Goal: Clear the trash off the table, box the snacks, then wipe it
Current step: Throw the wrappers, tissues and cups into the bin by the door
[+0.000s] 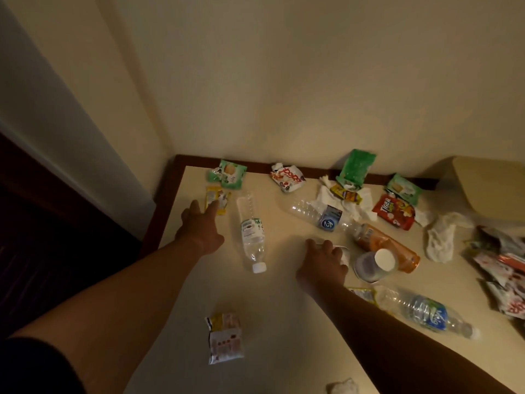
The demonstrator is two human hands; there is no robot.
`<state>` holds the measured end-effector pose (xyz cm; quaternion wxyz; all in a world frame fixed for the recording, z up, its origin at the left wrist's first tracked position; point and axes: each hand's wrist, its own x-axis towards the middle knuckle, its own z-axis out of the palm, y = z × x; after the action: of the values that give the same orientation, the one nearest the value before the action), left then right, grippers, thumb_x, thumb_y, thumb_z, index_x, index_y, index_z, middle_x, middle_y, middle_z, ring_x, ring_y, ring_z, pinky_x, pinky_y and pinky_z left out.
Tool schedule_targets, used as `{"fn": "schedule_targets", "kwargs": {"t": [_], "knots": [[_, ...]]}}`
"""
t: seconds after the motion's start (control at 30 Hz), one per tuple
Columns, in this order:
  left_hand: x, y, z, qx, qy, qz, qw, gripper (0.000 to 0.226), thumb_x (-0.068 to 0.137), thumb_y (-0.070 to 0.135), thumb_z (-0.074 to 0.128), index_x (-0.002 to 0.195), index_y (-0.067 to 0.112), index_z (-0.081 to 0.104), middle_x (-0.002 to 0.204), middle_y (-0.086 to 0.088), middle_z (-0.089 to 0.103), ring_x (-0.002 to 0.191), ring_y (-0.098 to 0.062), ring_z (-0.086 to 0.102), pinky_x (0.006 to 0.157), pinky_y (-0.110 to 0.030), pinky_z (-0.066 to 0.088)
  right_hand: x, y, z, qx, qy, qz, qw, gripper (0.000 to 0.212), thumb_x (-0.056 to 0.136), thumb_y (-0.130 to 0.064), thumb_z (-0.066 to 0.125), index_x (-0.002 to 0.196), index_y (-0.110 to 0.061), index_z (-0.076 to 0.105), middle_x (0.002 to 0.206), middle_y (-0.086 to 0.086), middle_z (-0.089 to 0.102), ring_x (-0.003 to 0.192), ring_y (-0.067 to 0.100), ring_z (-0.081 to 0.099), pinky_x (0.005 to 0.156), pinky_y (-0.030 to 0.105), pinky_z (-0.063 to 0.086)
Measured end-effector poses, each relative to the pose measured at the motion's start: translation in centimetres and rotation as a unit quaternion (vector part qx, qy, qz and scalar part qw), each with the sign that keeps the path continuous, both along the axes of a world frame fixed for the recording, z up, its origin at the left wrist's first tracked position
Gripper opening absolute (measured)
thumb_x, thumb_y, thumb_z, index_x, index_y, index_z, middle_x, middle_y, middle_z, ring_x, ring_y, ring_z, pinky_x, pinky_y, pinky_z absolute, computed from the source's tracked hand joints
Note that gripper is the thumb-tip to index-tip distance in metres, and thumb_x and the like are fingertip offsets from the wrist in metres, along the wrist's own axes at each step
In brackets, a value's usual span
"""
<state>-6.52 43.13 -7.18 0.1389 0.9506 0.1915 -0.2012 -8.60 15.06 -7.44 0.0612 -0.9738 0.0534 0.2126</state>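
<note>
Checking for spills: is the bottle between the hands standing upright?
No, the bottle lies flat on the table, its white cap on.

Dim, warm yellowish light; soft blur; wide-angle bending at edges.

Clear plastic bottle (251, 234), glossy foil wrappers (393, 211), smooth matt table (176, 285)

Cream table (272, 322), dark red-brown edging; clear bottle (251, 237), white cap, green-and-white label; second clear bottle (321, 216), blue label; third clear bottle (426, 311), blue-and-green label; orange bottle (389, 248); red snack packet (393, 213), white lettering; green packet (355, 167); yellow wrapper (214, 197); white tissue (440, 240).
</note>
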Motion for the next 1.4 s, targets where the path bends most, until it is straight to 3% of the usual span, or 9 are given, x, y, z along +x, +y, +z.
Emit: {"fn": "schedule_targets", "kwargs": {"t": [0.13, 0.23, 0.33, 0.57, 0.77, 0.97, 1.07, 1.23, 1.4], "knots": [[3.4, 0.1, -1.1, 0.003, 0.033, 0.001, 0.999, 0.098, 0.085, 0.052, 0.069, 0.157, 0.048, 0.003, 0.167, -0.014, -0.006, 0.15, -0.045, 0.01, 0.115, -0.054, 0.034, 0.4, 0.2, -0.4, -0.011, -0.023, 0.048, 0.999, 0.052, 0.082, -0.021, 0.059, 0.133, -0.022, 0.046, 0.129, 0.007, 0.044, 0.122, 0.035, 0.043, 0.09, 0.049, 0.049], [5.0, -0.1, -1.7, 0.038, 0.031, -0.025, 0.998, 0.07, 0.091, 0.058, 0.057, 0.152, 0.045, 0.027, 0.154, -0.017, 0.028, 0.134, -0.043, 0.036, 0.104, -0.049, 0.043, 0.4, -0.1, -0.9, -0.03, -0.037, 0.081, 0.996, 0.051, 0.081, -0.023, 0.061, 0.13, -0.022, 0.046, 0.127, 0.007, 0.045, 0.118, 0.034, 0.046, 0.087, 0.047, 0.05], [4.6, -0.2, -2.0, 0.085, -0.024, -0.039, 0.995, 0.045, 0.098, 0.045, 0.051, 0.141, 0.032, 0.05, 0.137, -0.014, 0.045, 0.12, -0.037, 0.048, 0.095, -0.046, 0.05, 0.2, -0.2, -1.6, -0.044, -0.043, 0.097, 0.993, 0.054, 0.081, -0.023, 0.061, 0.133, -0.022, 0.046, 0.13, 0.006, 0.046, 0.118, 0.034, 0.047, 0.088, 0.049, 0.049], [0.0, 0.2, -2.3, 0.077, -0.065, -0.017, 0.995, 0.031, 0.093, 0.021, 0.052, 0.119, 0.015, 0.068, 0.119, -0.015, 0.057, 0.109, -0.036, 0.057, 0.092, -0.04, 0.05, 0.0, -0.4, -1.0, -0.067, -0.121, 0.134, 0.981, 0.044, 0.086, -0.021, 0.059, 0.13, -0.024, 0.055, 0.134, 0.008, 0.05, 0.119, 0.035, 0.051, 0.086, 0.049, 0.048], [-3.7, 1.2, -0.4, -0.066, -0.147, 0.041, 0.986, 0.028, 0.083, 0.015, 0.066, 0.109, 0.013, 0.078, 0.107, -0.017, 0.066, 0.1, -0.038, 0.066, 0.088, -0.038, 0.053, 0.5, -0.5, 2.4, -0.003, -0.201, 0.103, 0.974, 0.044, 0.086, -0.006, 0.056, 0.127, -0.02, 0.065, 0.135, 0.01, 0.059, 0.124, 0.036, 0.052, 0.092, 0.048, 0.052], [-8.2, 3.3, 4.1, -0.181, -0.221, 0.096, 0.953, 0.014, 0.081, 0.008, 0.07, 0.086, 0.016, 0.08, 0.08, -0.004, 0.073, 0.077, -0.02, 0.07, 0.071, -0.032, 0.057, -2.5, 4.4, 8.1, 0.197, -0.313, 0.067, 0.927, 0.053, 0.079, 0.012, 0.057, 0.12, -0.017, 0.069, 0.117, 0.009, 0.07, 0.115, 0.032, 0.056, 0.089, 0.04, 0.048], [-11.7, 5.6, 5.8, -0.225, -0.243, 0.117, 0.936, 0.021, 0.081, 0.01, 0.068, 0.066, 0.025, 0.071, 0.056, 0.002, 0.066, 0.054, -0.003, 0.062, 0.056, -0.026, 0.052, -5.2, 8.9, 10.5, 0.318, -0.289, 0.054, 0.901, 0.053, 0.079, 0.01, 0.053, 0.119, -0.02, 0.068, 0.106, 0.004, 0.069, 0.098, 0.023, 0.061, 0.081, 0.032, 0.048], [-20.5, 12.5, 5.9, -0.28, -0.27, 0.236, 0.89, 0.011, 0.084, 0.015, 0.075, 0.095, 0.016, 0.079, 0.068, 0.007, 0.066, 0.065, -0.009, 0.061, 0.067, -0.027, 0.048, -12.9, 18.4, 10.9, 0.423, -0.146, 0.029, 0.894, 0.043, 0.085, 0.004, 0.051, 0.107, -0.028, 0.07, 0.084, -0.005, 0.068, 0.068, 0.005, 0.06, 0.059, 0.014, 0.042], [-33.8, 20.4, 3.4, -0.293, -0.231, 0.358, 0.856, 0.012, 0.087, 0.022, 0.076, 0.098, 0.023, 0.073, 0.078, 0.005, 0.069, 0.073, -0.011, 0.064, 0.064, -0.027, 0.047, -23.0, 27.9, 6.4, 0.405, 0.024, 0.075, 0.911, 0.039, 0.085, -0.003, 0.059, 0.113, -0.027, 0.071, 0.1, -0.004, 0.068, 0.086, 0.01, 0.062, 0.055, 0.0, 0.038]]}}
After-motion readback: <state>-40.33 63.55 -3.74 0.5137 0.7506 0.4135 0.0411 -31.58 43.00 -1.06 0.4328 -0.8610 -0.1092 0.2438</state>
